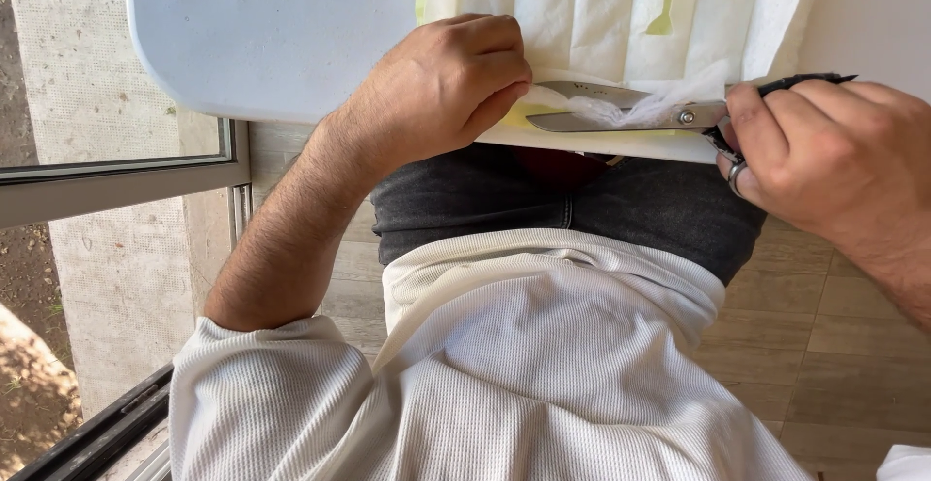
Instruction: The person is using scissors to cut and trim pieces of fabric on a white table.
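My right hand (pixel 824 156) grips the black handles of a pair of scissors (pixel 621 112), whose metal blades lie across the near edge of a white quilted fabric sheet (pixel 621 16). The blades are closing on a thin strip of white fabric (pixel 630 105) at that edge. My left hand (pixel 441 83) pinches the end of that strip near the blade tips, fingers curled. The fabric rests on a pale blue table (pixel 262 30). A yellow-green tape strip (pixel 664 6) runs over the fabric.
My lap in dark jeans (pixel 582 205) and a white knit shirt (pixel 543 365) fill the lower view. A window frame (pixel 116 176) stands at the left and a tiled floor (pixel 834 345) at the right.
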